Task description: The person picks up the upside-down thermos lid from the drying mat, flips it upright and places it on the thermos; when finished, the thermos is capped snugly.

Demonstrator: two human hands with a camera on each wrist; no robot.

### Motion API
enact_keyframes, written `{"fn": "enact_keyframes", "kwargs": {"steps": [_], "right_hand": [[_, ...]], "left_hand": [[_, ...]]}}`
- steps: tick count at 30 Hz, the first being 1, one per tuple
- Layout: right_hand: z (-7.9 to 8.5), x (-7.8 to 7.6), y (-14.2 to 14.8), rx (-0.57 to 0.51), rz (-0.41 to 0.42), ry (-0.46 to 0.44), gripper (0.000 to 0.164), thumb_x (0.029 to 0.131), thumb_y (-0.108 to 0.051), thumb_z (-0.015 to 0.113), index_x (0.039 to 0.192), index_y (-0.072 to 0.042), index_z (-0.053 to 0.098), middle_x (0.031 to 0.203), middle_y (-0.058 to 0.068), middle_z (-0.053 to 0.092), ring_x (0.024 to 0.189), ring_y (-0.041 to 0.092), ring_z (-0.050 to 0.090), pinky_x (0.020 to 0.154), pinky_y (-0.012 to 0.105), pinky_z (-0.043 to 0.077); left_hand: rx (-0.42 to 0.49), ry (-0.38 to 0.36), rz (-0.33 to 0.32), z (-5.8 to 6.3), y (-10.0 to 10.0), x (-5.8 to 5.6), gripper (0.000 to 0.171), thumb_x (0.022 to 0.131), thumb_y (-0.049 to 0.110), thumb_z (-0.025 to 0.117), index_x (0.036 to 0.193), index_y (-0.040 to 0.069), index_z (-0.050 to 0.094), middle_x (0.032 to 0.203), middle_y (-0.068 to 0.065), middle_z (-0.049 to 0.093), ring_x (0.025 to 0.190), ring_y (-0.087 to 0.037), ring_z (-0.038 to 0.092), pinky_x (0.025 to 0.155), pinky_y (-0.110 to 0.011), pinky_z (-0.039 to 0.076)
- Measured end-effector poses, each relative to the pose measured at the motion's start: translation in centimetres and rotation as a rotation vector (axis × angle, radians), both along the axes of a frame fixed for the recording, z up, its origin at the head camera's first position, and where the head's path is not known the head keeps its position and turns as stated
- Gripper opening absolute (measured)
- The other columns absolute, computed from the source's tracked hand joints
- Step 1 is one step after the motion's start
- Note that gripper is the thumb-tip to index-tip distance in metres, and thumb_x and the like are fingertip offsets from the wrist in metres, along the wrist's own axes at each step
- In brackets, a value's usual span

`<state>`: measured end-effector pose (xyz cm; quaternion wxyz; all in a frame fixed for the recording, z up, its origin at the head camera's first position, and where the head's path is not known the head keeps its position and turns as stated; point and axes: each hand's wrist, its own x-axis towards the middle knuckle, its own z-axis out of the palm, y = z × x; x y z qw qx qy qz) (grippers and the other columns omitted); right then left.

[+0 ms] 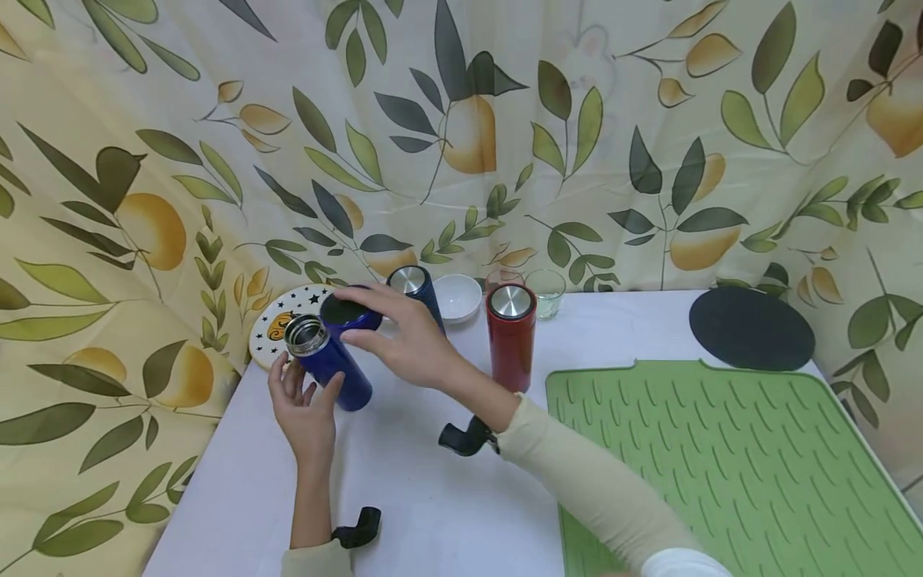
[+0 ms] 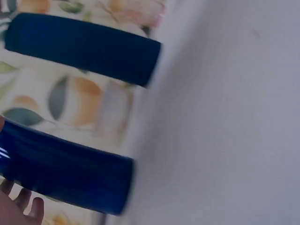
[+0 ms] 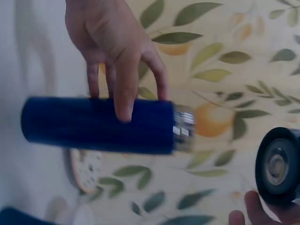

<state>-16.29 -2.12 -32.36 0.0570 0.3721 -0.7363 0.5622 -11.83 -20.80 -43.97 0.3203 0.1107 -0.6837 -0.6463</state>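
Observation:
My left hand (image 1: 308, 413) grips the blue thermos bottle (image 1: 344, 378) near its top, thumb on one side and fingers on the other. The bottle's steel mouth (image 1: 306, 335) is uncovered. In the right wrist view, that hand's thumb lies along the bottle body (image 3: 93, 124). My right hand (image 1: 413, 340) holds the blue thermos lid (image 1: 351, 317) between thumb and fingers, just beside and above the mouth, apart from it. The underside of the lid (image 3: 277, 166), with a round grey stopper, shows in the right wrist view.
Behind stand a dark blue thermos (image 1: 427, 303), a white bowl (image 1: 458, 298), a red thermos (image 1: 511, 344) and a clear glass (image 1: 550, 298). A starred round board (image 1: 263, 346) lies at the back left. On the right are a green mat (image 1: 692, 449) and a black disc (image 1: 751, 327).

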Motion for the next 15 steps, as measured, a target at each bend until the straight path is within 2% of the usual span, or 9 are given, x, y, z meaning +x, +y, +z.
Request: {"fn": "enact_keyframes", "kwargs": {"steps": [3,6,10,15], "right_hand": [[-1.2,-0.9,-2.8,0.014,0.027,-0.009,0.046,0.088,-0.034,0.061,0.132,-0.029,0.049,0.136,-0.01,0.044,0.126,0.005,0.036,0.1,0.029,0.037],[-1.9,-1.3,-4.7,0.023,0.038,0.001,0.047,0.087,-0.035,0.062,0.132,-0.028,0.05,0.138,-0.008,0.042,0.126,0.009,0.037,0.096,0.03,0.041],[-2.3,-1.6,-5.8,0.041,0.016,0.009,0.048,0.087,-0.036,0.062,0.133,-0.028,0.049,0.14,-0.005,0.04,0.122,0.012,0.041,0.089,0.029,0.045],[-2.9,-1.8,-5.6,0.096,-0.034,-0.009,0.047,0.087,-0.037,0.061,0.133,-0.031,0.048,0.143,-0.003,0.035,0.127,0.016,0.036,0.092,0.035,0.044]], "left_hand": [[-0.021,-0.03,-0.021,-2.4,-0.7,-0.9,0.082,0.07,0.007,0.08,0.136,0.028,0.035,0.136,-0.005,0.045,0.124,-0.022,0.043,0.099,-0.045,0.035],[-0.063,-0.025,-0.023,-3.9,-1.1,-1.7,0.082,0.07,0.007,0.079,0.135,0.031,0.035,0.133,-0.004,0.048,0.119,-0.022,0.047,0.096,-0.041,0.039],[-0.141,-0.012,-0.038,-4.3,-1.0,-2.0,0.079,0.071,0.005,0.078,0.134,0.031,0.037,0.129,-0.004,0.051,0.115,-0.024,0.051,0.092,-0.038,0.043],[-0.182,-0.042,-0.123,-4.2,-0.3,-1.6,0.08,0.072,0.007,0.078,0.136,0.03,0.037,0.13,-0.005,0.051,0.114,-0.025,0.052,0.092,-0.034,0.044]]}}
